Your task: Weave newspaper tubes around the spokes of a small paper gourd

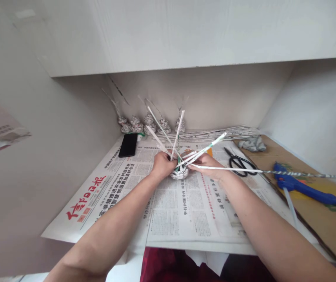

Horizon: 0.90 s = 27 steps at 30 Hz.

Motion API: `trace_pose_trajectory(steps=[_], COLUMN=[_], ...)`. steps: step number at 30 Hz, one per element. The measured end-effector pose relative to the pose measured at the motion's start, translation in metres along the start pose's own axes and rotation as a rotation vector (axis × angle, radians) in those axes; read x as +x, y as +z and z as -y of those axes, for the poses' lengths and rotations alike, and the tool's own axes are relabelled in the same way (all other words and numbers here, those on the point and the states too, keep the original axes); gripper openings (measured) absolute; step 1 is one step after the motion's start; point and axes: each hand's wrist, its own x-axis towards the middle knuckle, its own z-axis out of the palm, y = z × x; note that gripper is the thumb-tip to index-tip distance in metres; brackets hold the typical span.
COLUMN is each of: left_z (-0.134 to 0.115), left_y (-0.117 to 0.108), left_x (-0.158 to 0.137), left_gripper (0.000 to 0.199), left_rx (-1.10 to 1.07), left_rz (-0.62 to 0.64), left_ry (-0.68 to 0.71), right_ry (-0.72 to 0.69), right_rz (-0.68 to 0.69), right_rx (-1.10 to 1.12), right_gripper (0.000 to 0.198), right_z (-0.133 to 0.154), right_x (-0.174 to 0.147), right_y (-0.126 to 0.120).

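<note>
A small woven basket of rolled newspaper sits between my hands over the newspaper sheet. Several paper tubes fan up and outward from its rim, and one long paper tube runs far to the right. My left hand is closed on the basket's left side, its fingertips partly hidden behind the tubes. On the other side, my right hand is closed around the base of the tubes at the basket's right edge. The tubes cover part of its fingers.
Several finished woven paper pieces line the back wall. A black phone lies at left; loose paper tubes lie behind. Black scissors, a crumpled rag and a blue glue gun on cardboard are at right. A shelf overhangs.
</note>
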Motion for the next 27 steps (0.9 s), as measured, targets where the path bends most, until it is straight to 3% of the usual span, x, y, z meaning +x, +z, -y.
trace_pose_trajectory(steps=[12,18,22,27], left_z=[0.004,-0.005,-0.006,-0.003], left_y=[0.0,0.004,0.003,0.002], left_x=[0.003,-0.003,-0.003,-0.002], left_gripper=[0.016,0.017,0.016,0.011], left_rx=[-0.073,-0.027,0.07,0.127], left_rz=[0.035,0.016,-0.079,-0.108], left_ry=[-0.156,-0.064,-0.038,-0.007], right_ry=[0.18,0.378,0.302,0.149], right_rz=[-0.304,-0.476,-0.465,-0.455], right_rx=[0.111,-0.046,-0.19,-0.107], right_gripper=[0.025,0.02,0.022,0.026], right_z=[-0.01,-0.02,-0.026,-0.02], right_x=[0.008,0.011,0.011,0.01], right_y=[0.016,0.012,0.006,0.007])
